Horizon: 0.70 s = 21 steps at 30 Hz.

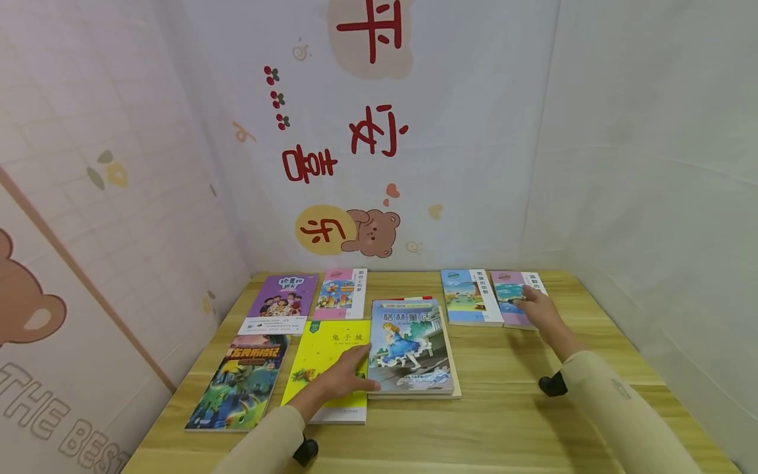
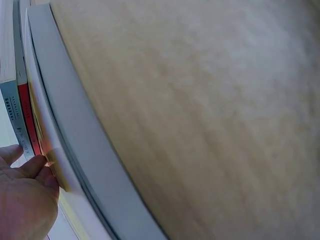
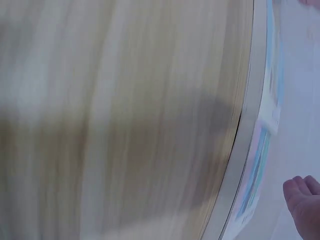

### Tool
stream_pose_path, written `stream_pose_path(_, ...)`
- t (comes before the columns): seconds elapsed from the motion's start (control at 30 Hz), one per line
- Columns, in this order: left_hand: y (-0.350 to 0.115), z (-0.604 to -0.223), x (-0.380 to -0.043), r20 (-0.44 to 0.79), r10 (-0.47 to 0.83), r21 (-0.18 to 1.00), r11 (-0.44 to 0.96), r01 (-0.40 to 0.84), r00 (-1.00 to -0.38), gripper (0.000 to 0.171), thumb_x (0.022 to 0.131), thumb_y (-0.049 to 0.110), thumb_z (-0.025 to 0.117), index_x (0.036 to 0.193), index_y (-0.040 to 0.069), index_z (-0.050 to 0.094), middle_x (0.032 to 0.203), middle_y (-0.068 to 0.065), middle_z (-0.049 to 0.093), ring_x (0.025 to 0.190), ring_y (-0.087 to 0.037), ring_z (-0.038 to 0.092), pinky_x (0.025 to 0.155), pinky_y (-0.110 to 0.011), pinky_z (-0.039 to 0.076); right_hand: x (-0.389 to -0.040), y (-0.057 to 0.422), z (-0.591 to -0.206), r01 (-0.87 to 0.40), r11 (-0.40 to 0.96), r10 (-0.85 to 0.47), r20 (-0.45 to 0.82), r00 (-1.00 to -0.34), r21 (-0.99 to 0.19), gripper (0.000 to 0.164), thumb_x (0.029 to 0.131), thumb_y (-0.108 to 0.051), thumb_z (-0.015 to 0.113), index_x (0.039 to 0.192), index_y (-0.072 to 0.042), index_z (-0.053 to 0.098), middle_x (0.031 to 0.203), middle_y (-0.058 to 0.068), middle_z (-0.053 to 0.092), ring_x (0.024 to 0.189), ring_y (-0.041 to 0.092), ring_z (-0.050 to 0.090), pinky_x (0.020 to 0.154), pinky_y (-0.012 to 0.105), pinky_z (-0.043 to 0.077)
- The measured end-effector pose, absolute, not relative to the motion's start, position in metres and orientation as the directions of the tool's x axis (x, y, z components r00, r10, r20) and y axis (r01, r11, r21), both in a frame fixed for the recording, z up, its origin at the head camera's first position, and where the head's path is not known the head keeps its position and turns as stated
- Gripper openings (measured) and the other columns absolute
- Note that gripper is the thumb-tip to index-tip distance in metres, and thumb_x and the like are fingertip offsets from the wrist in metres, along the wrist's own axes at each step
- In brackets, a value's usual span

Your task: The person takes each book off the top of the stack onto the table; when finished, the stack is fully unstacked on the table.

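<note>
A blue-grey storybook (image 1: 408, 342) with a girl in a blue dress lies atop a small stack in the table's middle. My left hand (image 1: 343, 375) reaches over a yellow book (image 1: 322, 349), thumb and fingers at the stack's left side. In the left wrist view, the left hand's (image 2: 30, 195) fingertips are right at the stack's blue and red spines (image 2: 26, 115). At the back right, my right hand (image 1: 539, 313) hovers over a pink-bordered book (image 1: 512, 296), partly covering it. Its fingers (image 3: 300, 186) are extended above that book in the right wrist view.
A blue-bordered book (image 1: 462, 296) lies left of the pink-bordered one. On the left lie a purple book (image 1: 284, 299), a pink-and-white book (image 1: 337, 293) and a dark green dinosaur book (image 1: 237, 385). Fabric walls (image 1: 468, 164) enclose the wooden table (image 1: 509, 408) at back and sides.
</note>
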State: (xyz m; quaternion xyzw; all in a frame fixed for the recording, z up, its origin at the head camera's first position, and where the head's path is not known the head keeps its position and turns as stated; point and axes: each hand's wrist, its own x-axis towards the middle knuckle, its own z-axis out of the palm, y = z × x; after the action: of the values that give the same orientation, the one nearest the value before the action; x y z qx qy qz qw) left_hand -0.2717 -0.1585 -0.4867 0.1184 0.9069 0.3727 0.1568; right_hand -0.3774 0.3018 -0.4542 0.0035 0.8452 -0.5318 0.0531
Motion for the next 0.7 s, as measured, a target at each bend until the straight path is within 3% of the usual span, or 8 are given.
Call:
stream_pose_path(0.33, -0.158, -0.484, -0.272, -0.184, 0.333, 0.716, 0.69, 0.106, -0.925, 0.097, 0.083, 0.044, 0.079, 0.157, 0.01, 0.027, 0.159, -0.014, 0.028, 0.146, -0.037, 0.022, 0.116, -0.057, 0.02, -0.336, 0.202, -0.473, 0.032, 0.231, -0.226, -0.085, -0.97, -0.972, 0.059, 0.103, -0.009, 0.049, 0.153, 0.009, 0.023, 0.153, 0.032, 0.028, 0.138, 0.046, 0.034, 0.11, 0.054, 0.035)
stream_pose_path(0.7, -0.166, -0.482, -0.268, -0.202, 0.337, 0.715, 0.693, 0.096, -0.92, 0.084, 0.083, 0.041, 0.079, 0.152, 0.013, 0.041, 0.156, -0.015, 0.033, 0.143, -0.04, 0.028, 0.115, -0.06, 0.022, -0.289, 0.163, -0.486, 0.109, 0.177, -0.212, -0.146, -0.966, -0.978, 0.056, 0.097, 0.001, 0.054, 0.145, 0.017, 0.031, 0.14, 0.039, 0.042, 0.126, 0.049, 0.048, 0.098, 0.054, 0.047)
